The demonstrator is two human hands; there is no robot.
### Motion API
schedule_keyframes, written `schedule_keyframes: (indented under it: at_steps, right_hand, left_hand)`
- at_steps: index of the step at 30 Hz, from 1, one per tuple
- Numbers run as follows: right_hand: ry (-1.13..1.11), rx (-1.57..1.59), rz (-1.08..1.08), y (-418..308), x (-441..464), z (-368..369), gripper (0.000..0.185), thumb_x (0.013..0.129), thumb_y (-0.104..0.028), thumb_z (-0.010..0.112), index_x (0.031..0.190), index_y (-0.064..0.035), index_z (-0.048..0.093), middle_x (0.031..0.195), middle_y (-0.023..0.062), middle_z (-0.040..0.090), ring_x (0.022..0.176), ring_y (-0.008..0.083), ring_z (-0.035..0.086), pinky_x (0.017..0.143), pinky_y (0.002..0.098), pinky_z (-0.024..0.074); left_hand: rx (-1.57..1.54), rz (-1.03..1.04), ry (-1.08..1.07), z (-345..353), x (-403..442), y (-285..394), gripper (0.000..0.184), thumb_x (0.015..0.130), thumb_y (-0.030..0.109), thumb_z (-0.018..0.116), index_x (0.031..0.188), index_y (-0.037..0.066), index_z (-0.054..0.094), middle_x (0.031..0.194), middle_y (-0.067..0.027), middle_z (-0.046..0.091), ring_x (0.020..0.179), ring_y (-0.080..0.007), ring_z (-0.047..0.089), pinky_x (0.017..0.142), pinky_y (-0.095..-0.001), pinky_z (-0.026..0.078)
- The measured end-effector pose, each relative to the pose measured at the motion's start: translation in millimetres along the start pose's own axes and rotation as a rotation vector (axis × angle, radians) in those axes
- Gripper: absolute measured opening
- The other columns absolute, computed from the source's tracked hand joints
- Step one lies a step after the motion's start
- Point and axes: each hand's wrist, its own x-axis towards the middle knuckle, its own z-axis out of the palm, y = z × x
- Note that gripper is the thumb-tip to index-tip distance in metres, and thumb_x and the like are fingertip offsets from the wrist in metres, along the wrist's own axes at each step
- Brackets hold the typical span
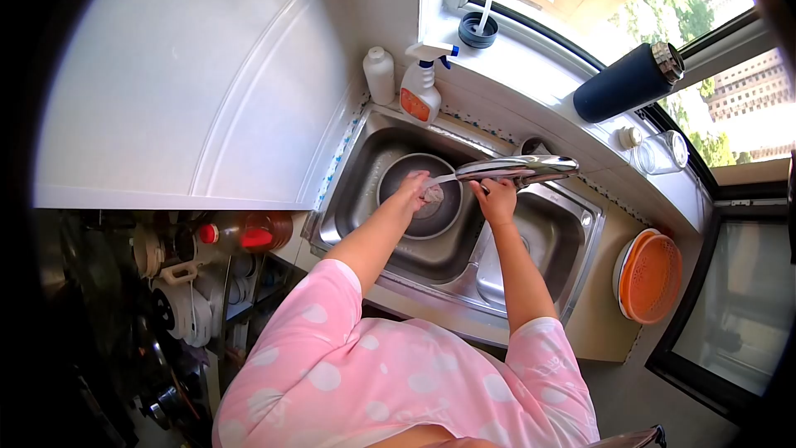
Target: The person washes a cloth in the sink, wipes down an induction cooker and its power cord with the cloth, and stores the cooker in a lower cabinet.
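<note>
In the left sink basin (351, 145) stands a round grey metal bowl (448, 222). My left hand (410, 191) reaches over it with curled fingers, next to a pale crumpled lump (433, 194) that I cannot identify. Water runs from the chrome faucet (514, 168) past these fingers into the bowl. My right hand (496, 200) is closed at the underside of the faucet, near its base. The exact part it grips is partly hidden by the fingers.
Right of the bowl lies a second sink basin (547, 236). A spray bottle (420, 93) and a white bottle (380, 76) stand behind the sink. The windowsill holds a dark blue flask (626, 83) and a glass jar (661, 153). An orange colander (653, 278) leans at the right.
</note>
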Motion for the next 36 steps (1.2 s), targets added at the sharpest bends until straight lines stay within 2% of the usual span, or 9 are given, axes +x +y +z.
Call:
schedule_keyframes:
  at_steps: [5, 17, 20, 23, 26, 29, 32, 35, 36]
  right_hand:
    - [-0.059, -0.029, 0.024, 4, -2, -1, 0.040, 0.082, -0.046, 0.064, 0.064, -0.0098, 0.060, 0.061, 0.0129, 0.055, 0.066, 0.0346, 0.055, 0.068, 0.0422, 0.0448]
    - [-0.071, 0.009, 0.034, 0, -1, -2, 0.039, 0.082, -0.044, 0.064, 0.065, -0.0099, 0.059, 0.061, 0.0131, 0.055, 0.067, 0.0353, 0.054, 0.068, 0.0428, 0.0442]
    - [-0.122, 0.003, 0.025, -1, 0, -8, 0.035, 0.083, -0.042, 0.064, 0.071, -0.0092, 0.062, 0.068, 0.0136, 0.059, 0.070, 0.0355, 0.056, 0.070, 0.0421, 0.0448]
    - [0.062, 0.128, -0.007, -4, 1, -5, 0.034, 0.084, -0.040, 0.063, 0.074, -0.0075, 0.061, 0.071, 0.0130, 0.063, 0.072, 0.0350, 0.059, 0.073, 0.0442, 0.0459]
    - [0.023, 0.211, 0.269, -1, 7, 3, 0.030, 0.085, -0.034, 0.062, 0.083, -0.0047, 0.063, 0.078, 0.0147, 0.065, 0.080, 0.0361, 0.060, 0.081, 0.0458, 0.0441]
    - [0.010, 0.248, 0.311, -2, 8, 6, 0.023, 0.085, -0.025, 0.063, 0.084, -0.0024, 0.061, 0.083, 0.0161, 0.064, 0.083, 0.0374, 0.059, 0.081, 0.0470, 0.0437]
    - [0.387, 0.153, 0.099, -39, 6, -20, 0.016, 0.083, -0.015, 0.065, 0.090, -0.0011, 0.059, 0.094, 0.0170, 0.061, 0.089, 0.0359, 0.058, 0.079, 0.0454, 0.0450]
    - [0.272, 0.311, -0.085, -75, -20, -39, 0.020, 0.081, -0.006, 0.065, 0.099, -0.0019, 0.057, 0.104, 0.0183, 0.057, 0.096, 0.0360, 0.056, 0.083, 0.0439, 0.0444]
    - [0.103, 0.474, -0.023, -76, -33, -24, 0.024, 0.080, -0.003, 0.064, 0.102, -0.0023, 0.056, 0.107, 0.0177, 0.057, 0.101, 0.0359, 0.055, 0.088, 0.0426, 0.0424]
  left_hand:
    - [-0.057, 0.001, 0.004, 3, -7, -1, 0.015, 0.093, 0.021, 0.056, 0.107, 0.017, 0.053, 0.097, -0.0125, 0.065, 0.083, -0.0292, 0.066, 0.067, -0.0488, 0.055]
    - [-0.001, 0.022, 0.018, -4, -7, 4, 0.015, 0.093, 0.017, 0.053, 0.109, 0.016, 0.053, 0.095, -0.0117, 0.066, 0.082, -0.0285, 0.067, 0.067, -0.0485, 0.054]
    - [-0.077, 0.038, -0.013, -7, -6, 0, 0.018, 0.089, 0.016, 0.058, 0.106, 0.018, 0.052, 0.084, -0.0098, 0.064, 0.067, -0.0271, 0.066, 0.054, -0.0449, 0.053]
    - [-0.095, 0.019, -0.008, -10, -10, 2, 0.021, 0.088, 0.013, 0.059, 0.107, 0.016, 0.051, 0.087, -0.0107, 0.064, 0.070, -0.0278, 0.066, 0.056, -0.0463, 0.054]
    - [-0.101, 0.045, -0.013, -21, -8, -3, 0.021, 0.091, 0.013, 0.055, 0.112, 0.013, 0.051, 0.096, -0.0146, 0.064, 0.083, -0.0321, 0.066, 0.067, -0.0519, 0.055]
    - [-0.095, 0.031, 0.018, -24, -22, 1, 0.025, 0.089, 0.013, 0.058, 0.113, 0.013, 0.050, 0.099, -0.0148, 0.062, 0.086, -0.0311, 0.066, 0.068, -0.0514, 0.056]
    - [0.013, 0.087, 0.163, -20, -47, 6, 0.031, 0.084, 0.006, 0.057, 0.113, 0.012, 0.048, 0.101, -0.0140, 0.061, 0.090, -0.0303, 0.065, 0.070, -0.0482, 0.056]
    - [0.097, 0.019, 0.084, -34, -58, 7, 0.051, 0.076, 0.000, 0.055, 0.124, 0.011, 0.040, 0.097, -0.0114, 0.060, 0.083, -0.0257, 0.066, 0.062, -0.0368, 0.054]
    - [0.093, 0.017, -0.022, -40, -63, 7, 0.051, 0.075, -0.001, 0.054, 0.124, 0.010, 0.041, 0.097, -0.0107, 0.060, 0.082, -0.0240, 0.065, 0.062, -0.0343, 0.053]
